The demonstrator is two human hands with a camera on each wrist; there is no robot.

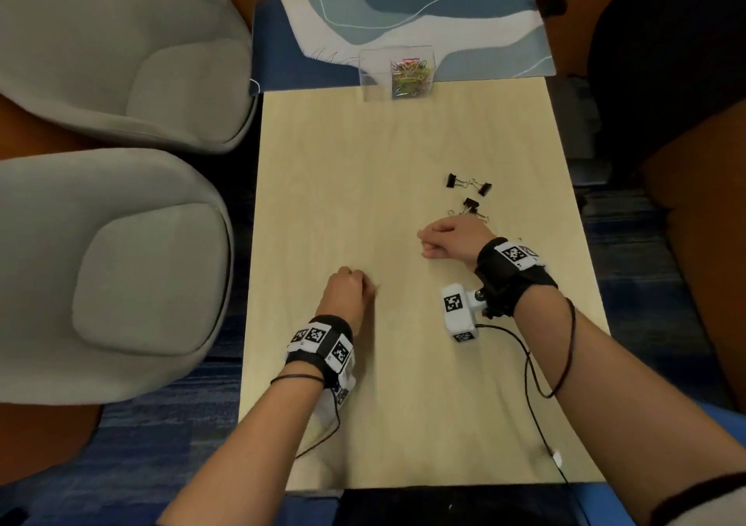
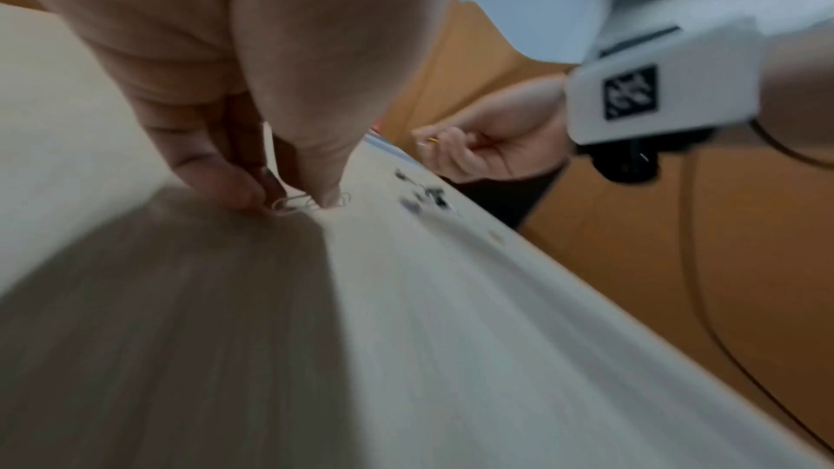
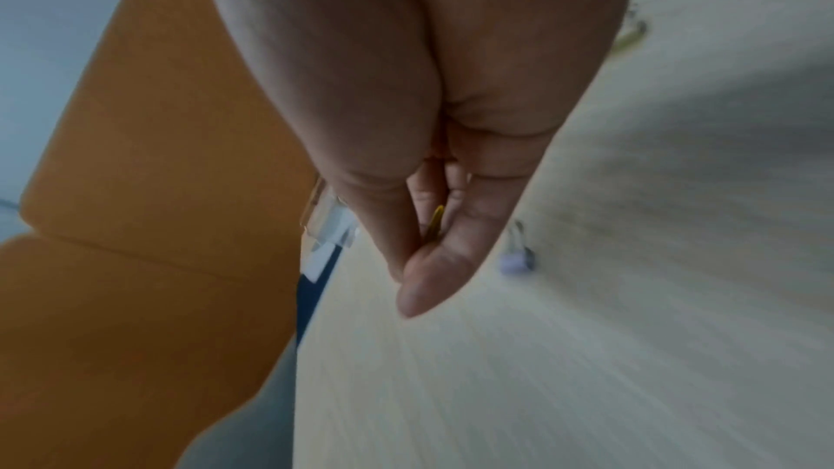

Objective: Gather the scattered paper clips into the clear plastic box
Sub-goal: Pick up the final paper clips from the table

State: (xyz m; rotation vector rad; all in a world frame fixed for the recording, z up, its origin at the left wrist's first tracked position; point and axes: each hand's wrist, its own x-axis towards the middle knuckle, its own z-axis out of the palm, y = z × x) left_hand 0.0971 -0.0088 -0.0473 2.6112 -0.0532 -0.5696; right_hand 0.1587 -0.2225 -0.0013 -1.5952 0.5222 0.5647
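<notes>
Pale wood-grain desk (image 1: 363,170). Left hand (image 1: 347,289), fingers (image 2: 216,170) curled down, pinches a thin silver wire paper clip (image 2: 311,204) flat on the desk. Right hand (image 1: 452,238) closes on a yellow clip (image 3: 435,223). Far off, the clear plastic box (image 1: 375,77) already holds a colourful heap (image 1: 409,77); gathering looks nearly finished. Black binder clips (image 1: 468,192) lie just beyond the right hand.

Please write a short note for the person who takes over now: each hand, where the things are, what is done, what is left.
Left hand: pinching pale clips on the table.
Right hand: raised, holding a yellow clip.
Box: at the far end, on the mat's edge, with many coloured clips inside.
Done: most clips are gathered.
Left: drop both handfuls into the box. The black binder clips lie beyond the right hand.
</notes>
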